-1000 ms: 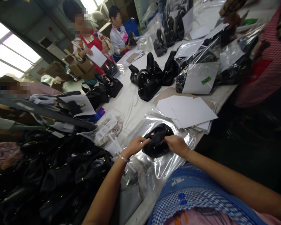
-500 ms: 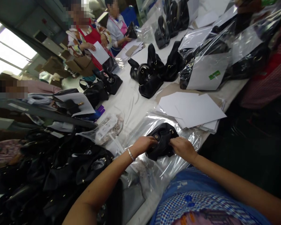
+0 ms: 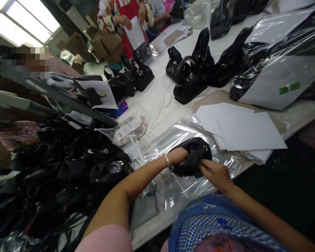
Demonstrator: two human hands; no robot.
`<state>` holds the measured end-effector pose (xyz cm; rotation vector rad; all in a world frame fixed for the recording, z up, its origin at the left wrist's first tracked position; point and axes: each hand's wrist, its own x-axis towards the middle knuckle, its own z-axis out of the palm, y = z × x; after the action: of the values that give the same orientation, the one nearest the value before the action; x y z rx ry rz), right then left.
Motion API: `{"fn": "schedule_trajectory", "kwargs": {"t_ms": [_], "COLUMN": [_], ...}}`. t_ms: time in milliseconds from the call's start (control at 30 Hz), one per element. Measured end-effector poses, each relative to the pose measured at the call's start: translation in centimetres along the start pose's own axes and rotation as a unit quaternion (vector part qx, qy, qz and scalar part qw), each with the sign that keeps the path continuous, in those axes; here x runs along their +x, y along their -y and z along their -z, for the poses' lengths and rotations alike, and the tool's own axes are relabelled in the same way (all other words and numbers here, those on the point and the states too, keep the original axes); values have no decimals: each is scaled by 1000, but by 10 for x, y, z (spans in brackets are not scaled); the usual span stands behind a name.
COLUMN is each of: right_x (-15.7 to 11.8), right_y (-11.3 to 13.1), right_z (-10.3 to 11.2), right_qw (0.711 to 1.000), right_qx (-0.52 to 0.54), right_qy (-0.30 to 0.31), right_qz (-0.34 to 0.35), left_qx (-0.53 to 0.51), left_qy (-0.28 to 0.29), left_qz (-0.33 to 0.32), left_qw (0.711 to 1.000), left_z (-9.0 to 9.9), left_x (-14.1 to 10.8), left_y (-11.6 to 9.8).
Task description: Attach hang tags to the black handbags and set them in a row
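A small black handbag (image 3: pixel 193 164) lies in front of me on a stack of clear plastic bags (image 3: pixel 165 136). My left hand (image 3: pixel 179 156) reaches into the handbag's opening, and its fingers are hidden inside. With fingers closed, my right hand (image 3: pixel 216 173) grips the handbag's near right edge. A gold-coloured ring shows on the bag's upper right side. White paper sheets (image 3: pixel 241 126) lie on brown card just beyond my right hand. Left of the handbag is a clear pouch (image 3: pixel 131 129) of small items.
Several black handbags (image 3: pixel 191 84) stand farther up the white table (image 3: pixel 157 105). Plastic-wrapped bags with white sheets (image 3: pixel 286 80) crowd the right side. A large heap of black handbags (image 3: pixel 68 175) fills the left. A co-worker in a red apron (image 3: pixel 128 38) stands across the table.
My left hand has gone from the handbag's rim down into its opening. My right hand still holds the right edge. The camera view has shifted, and the co-worker's white sheet is lower.
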<state>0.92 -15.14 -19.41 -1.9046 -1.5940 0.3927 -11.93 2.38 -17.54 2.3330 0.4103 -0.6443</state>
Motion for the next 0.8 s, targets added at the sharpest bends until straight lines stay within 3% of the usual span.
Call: {"fn": "schedule_trajectory", "kwargs": {"t_ms": [67,133,200,267,367,500,633,800], "right_x": [5,11,17,22,27,30,36,41], "right_y": [2,5,7,8,5,-1,1,0], "right_z": [1,3,4,5,6,12,13,8], "right_qw": [999,995,992,990,986,978,961,959], "right_qx": [43,68,71,60,65,92,1,-53], "right_qy": [14,39,65,91,130,186,256,237], "right_qz": [-27,-55,-76,-91,-79,37,105,143], "left_qx": [-41,-135,-250,-320,-311,-281,-283,-259], "left_qy": [-4,-43,-71,-58,-29,2,34,0], "left_qz": [-12,-7,-6,-14,2,26,33,65], "left_qw": [999,990,966,945,950,959,958,964], "left_z": [9,16,18,18,19,27,32,25], "left_x": [-8,-19,-29,-36,-42,-45,-49,-55], "left_y": [9,14,14,10,6,7,8,1]}}
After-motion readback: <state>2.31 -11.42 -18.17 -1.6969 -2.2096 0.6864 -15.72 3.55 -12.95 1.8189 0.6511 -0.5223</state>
